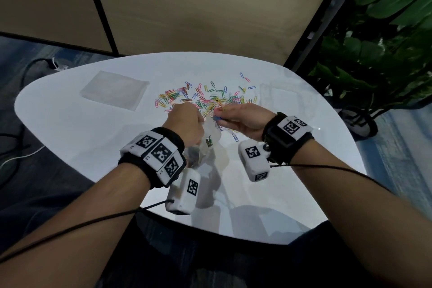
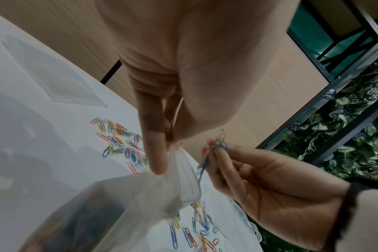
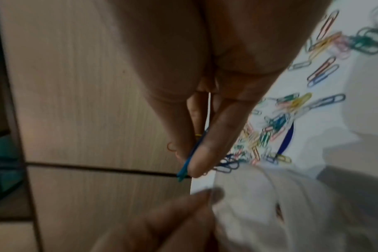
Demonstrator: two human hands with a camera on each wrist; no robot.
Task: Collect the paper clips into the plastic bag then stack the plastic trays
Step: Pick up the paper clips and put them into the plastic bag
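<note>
Early stage, by my reading: left hand [image 1: 187,121] pinches plastic bag [image 1: 209,141] mouth, few clips inside; right hand [image 1: 243,120] pinches several paper clips [image 2: 214,153] beside it; most clips [image 1: 210,97] on table [image 1: 70,128]; trays [image 1: 114,90] unstacked.

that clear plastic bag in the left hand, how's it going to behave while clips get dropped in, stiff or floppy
Probably floppy: the plastic bag hangs creased and sagging from the left hand, which pinches only its rim. The mouth looks likely to fall closed unless held open, so the right hand with its pinched paper clips may need to nudge in. The few clips at the bottom should weigh it down slightly.
</note>
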